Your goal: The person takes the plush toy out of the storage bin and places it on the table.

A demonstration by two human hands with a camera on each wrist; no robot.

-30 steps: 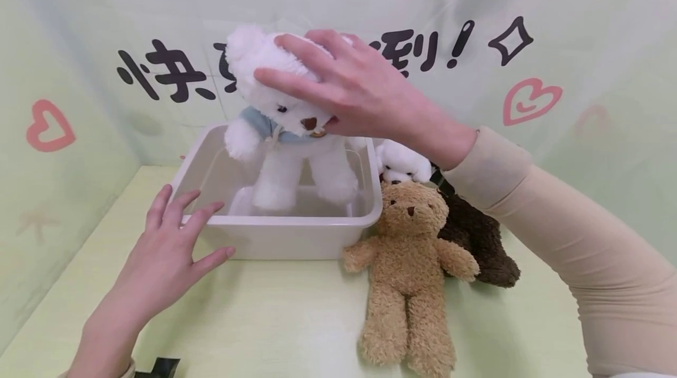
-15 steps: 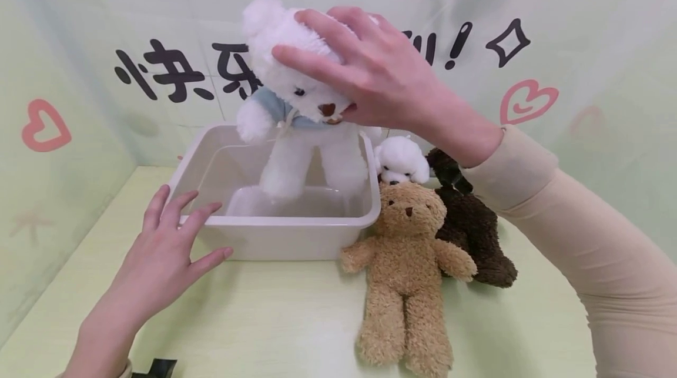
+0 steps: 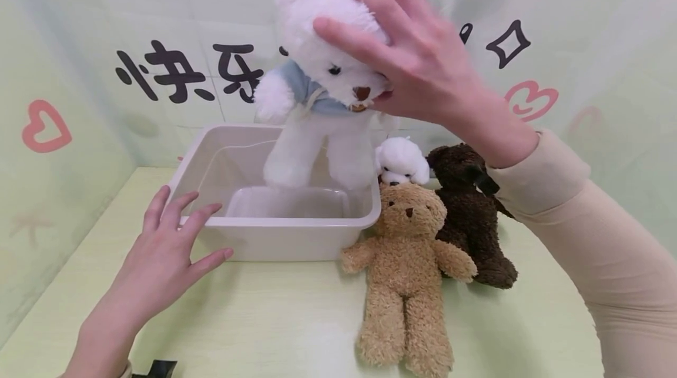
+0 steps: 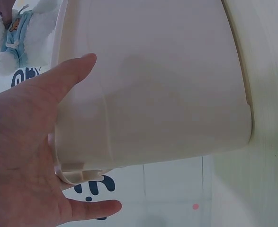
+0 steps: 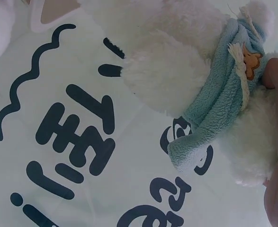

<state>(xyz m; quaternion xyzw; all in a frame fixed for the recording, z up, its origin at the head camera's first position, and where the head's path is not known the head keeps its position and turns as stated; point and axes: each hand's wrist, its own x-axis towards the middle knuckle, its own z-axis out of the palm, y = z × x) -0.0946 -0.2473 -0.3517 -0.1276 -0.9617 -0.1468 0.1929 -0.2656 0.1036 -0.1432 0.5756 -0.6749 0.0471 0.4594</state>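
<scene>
In the head view my right hand point(image 3: 423, 54) grips a white teddy bear point(image 3: 322, 143) by its head, fingers over the top and thumb by its face. The bear is upright, its legs hanging over a white plastic bin point(image 3: 285, 240). A light blue scarf point(image 5: 210, 99) with a small brown bear badge is round its neck in the right wrist view. My left hand point(image 3: 164, 254) rests at the bin's front left corner, fingers spread over the rim and thumb outside. The left wrist view shows that thumb and little finger straight against the bin wall point(image 4: 167, 94) and beyond it.
A tan teddy bear point(image 3: 407, 284) lies on its back on the pale table point(image 3: 275, 313), right of the bin. Behind it are a white plush dog point(image 3: 401, 157) and a dark brown teddy bear point(image 3: 468, 231). A printed cloth backdrop point(image 3: 174, 7) stands close behind.
My right hand has lifted the white teddy bear up and to the right, its legs rising out of the bin. My left hand has stayed at the rim.
</scene>
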